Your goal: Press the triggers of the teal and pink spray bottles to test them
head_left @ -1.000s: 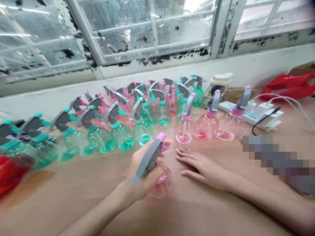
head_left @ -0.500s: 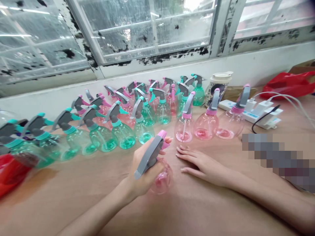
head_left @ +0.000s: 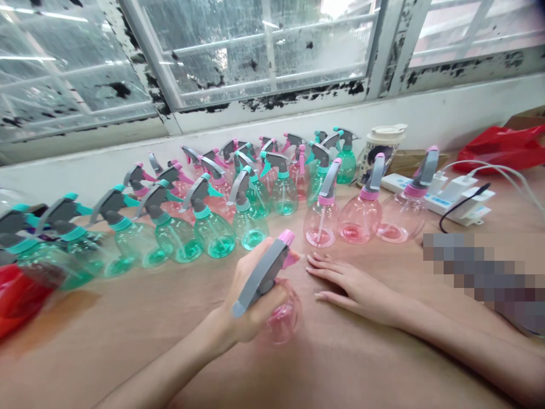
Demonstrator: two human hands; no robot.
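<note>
My left hand [head_left: 251,295] is wrapped around the neck of a pink spray bottle [head_left: 285,318] with a grey and pink trigger head. The bottle's nozzle points away from me, and its neck is hidden by my fingers. My right hand [head_left: 347,284] lies flat on the table [head_left: 340,363], fingers stretched toward the left, holding nothing. Just beyond it stand three pink spray bottles, the closest being this one [head_left: 321,224]. Past my left hand a row of green spray bottles [head_left: 214,233] runs off to the left.
More pink and green spray bottles crowd behind the front row, below the window. At the right are a lidded cup [head_left: 378,150], a white power strip [head_left: 451,199] with cables and a red plastic bag [head_left: 498,147]. Another red bag [head_left: 21,301] lies at the left edge.
The held spray bottle has shifted slightly to the right and toward me, with my left hand still around it. My right hand rests as before.
</note>
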